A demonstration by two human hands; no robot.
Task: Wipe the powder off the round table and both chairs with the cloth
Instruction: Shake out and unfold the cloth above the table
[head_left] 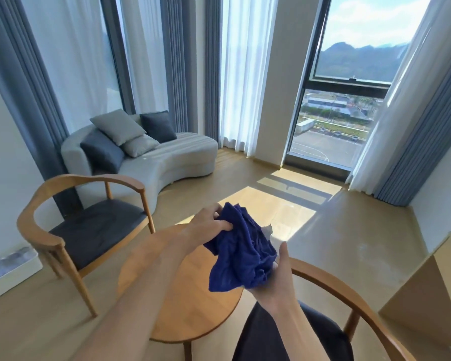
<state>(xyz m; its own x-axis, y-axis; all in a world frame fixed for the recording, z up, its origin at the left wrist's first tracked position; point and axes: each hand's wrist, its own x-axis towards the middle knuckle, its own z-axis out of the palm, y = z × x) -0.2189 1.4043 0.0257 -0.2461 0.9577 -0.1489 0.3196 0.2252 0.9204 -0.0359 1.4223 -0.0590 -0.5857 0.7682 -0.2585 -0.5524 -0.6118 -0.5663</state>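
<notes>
Blue cloth (241,252) is bunched mid-frame above the round table (193,308), pinched by left hand (208,225) and cupped in right hand (274,280). No powder discernible on table or on the chairs at left (89,225) and lower right (349,295); progress cannot be judged

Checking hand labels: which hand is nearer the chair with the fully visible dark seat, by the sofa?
Left. The left hand grips the blue cloth over the round table, on the side toward that chair. The right hand holds the cloth's other end, farther away, by the near chair.
</notes>
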